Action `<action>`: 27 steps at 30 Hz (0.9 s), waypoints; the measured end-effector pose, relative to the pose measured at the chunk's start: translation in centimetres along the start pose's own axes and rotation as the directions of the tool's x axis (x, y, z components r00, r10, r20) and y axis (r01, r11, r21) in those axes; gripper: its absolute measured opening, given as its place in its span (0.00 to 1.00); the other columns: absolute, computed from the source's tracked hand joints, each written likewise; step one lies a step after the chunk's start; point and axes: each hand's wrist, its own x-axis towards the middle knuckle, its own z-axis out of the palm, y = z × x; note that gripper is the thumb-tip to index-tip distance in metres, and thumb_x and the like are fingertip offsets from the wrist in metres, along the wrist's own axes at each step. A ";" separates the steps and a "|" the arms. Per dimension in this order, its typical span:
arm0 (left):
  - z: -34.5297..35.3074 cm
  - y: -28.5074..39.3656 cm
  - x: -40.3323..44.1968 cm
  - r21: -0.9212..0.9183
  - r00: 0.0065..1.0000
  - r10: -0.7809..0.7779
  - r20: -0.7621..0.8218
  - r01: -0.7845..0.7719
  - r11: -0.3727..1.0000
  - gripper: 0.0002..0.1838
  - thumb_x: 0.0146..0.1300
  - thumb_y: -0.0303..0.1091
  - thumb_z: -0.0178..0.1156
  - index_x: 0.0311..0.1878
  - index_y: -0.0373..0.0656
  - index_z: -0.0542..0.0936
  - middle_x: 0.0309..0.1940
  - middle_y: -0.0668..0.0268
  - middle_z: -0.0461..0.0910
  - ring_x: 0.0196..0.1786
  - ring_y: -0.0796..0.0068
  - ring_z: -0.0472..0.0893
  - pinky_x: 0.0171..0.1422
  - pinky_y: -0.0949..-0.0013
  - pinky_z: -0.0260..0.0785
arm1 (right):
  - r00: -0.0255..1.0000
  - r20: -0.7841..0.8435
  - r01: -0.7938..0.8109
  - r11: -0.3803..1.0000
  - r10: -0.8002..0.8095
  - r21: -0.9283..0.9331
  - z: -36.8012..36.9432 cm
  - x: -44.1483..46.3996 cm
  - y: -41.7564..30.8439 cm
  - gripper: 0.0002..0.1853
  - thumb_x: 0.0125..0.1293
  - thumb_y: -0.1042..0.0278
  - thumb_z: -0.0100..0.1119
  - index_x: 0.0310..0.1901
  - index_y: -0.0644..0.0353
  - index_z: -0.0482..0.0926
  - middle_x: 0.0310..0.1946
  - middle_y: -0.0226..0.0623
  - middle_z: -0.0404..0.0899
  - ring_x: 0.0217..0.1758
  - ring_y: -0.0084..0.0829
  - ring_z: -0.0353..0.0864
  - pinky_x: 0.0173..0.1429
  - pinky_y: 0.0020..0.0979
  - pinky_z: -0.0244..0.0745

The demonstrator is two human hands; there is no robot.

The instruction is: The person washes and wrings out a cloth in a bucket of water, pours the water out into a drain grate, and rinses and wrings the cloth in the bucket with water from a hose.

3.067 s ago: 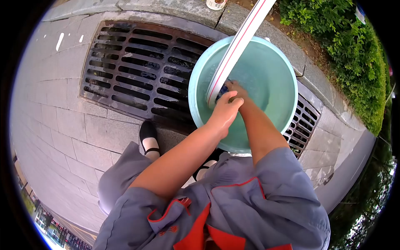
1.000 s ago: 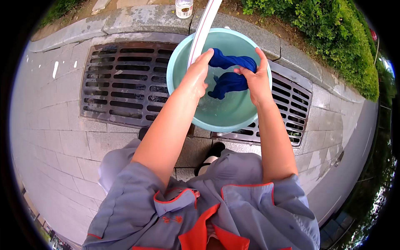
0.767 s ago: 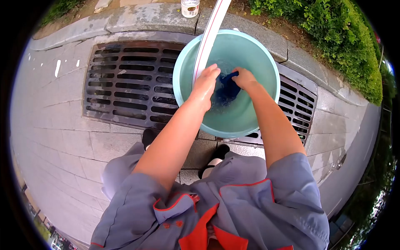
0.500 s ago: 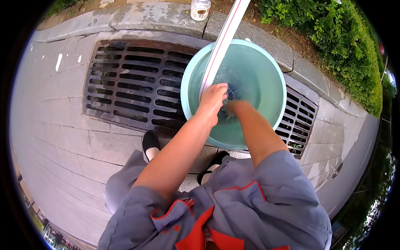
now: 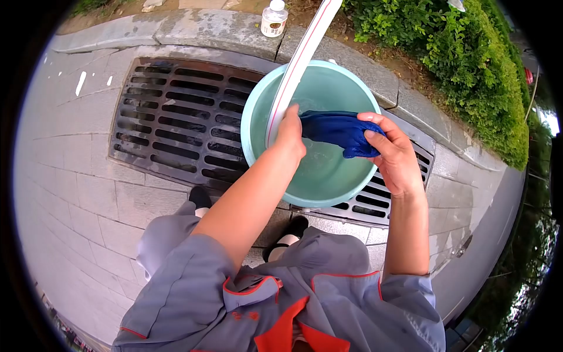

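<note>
A wet dark-blue cloth (image 5: 343,130) stretches above the turquoise basin (image 5: 375,88), spanning the gap between my hands. My right hand (image 5: 399,155) pinches its bunched right end between thumb and fingers. At the other end, my left hand (image 5: 288,136) is closed on the cloth, its fingers mostly hidden behind the hand. A flat white hose (image 5: 299,61) with a red stripe comes down over the basin's far rim and lies against my left hand; whether I also grip it, I cannot tell. Water sits in the basin below.
The basin rests on a metal drain grate (image 5: 187,123). Beyond are a stone curb (image 5: 205,29), a white-capped bottle (image 5: 274,19) and green bushes (image 5: 446,58). My shoes (image 5: 287,237) are close to the basin on grey paving (image 5: 76,170).
My right hand has come up out of the basin and moved right, bringing the blue cloth out of the water. The left hand stays beside the hose, turned slightly.
</note>
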 end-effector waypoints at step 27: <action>-0.2 -1.9 -1.4 0.219 0.979 0.201 0.043 -0.206 0.954 0.19 0.67 0.47 0.56 0.34 0.38 0.78 0.28 0.66 0.76 0.33 0.75 0.76 0.36 0.65 0.69 | 0.927 -0.328 -0.070 0.774 -0.183 -0.630 -1.0 11.8 14.2 0.22 0.61 0.46 0.58 0.33 0.62 0.79 0.28 0.47 0.78 0.29 0.48 0.80 0.35 0.47 0.74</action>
